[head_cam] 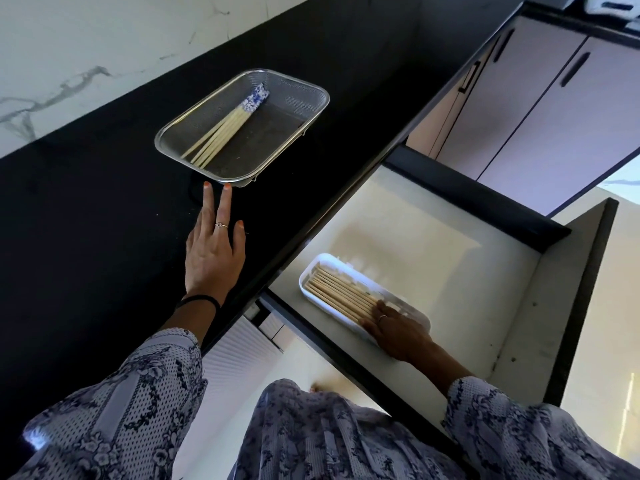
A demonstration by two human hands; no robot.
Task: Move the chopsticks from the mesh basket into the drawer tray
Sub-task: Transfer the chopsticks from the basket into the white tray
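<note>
A silver mesh basket [294, 91] sits on the black counter and holds several pale chopsticks [225, 129] with blue-and-white patterned ends. My left hand [213, 247] lies flat on the counter, fingers spread, its fingertips touching the basket's near rim. In the open drawer [467, 271] a white tray [311, 268] holds a row of several chopsticks [341, 292]. My right hand [398, 332] rests on the near end of that tray, fingers down on the chopsticks' ends. I cannot tell whether it grips any.
The black counter [104, 220] runs from the left to the far right, with a marble wall behind it. The drawer's dark front and side stick out to the right. Pale cabinet doors [536, 109] with dark handles stand beyond the drawer.
</note>
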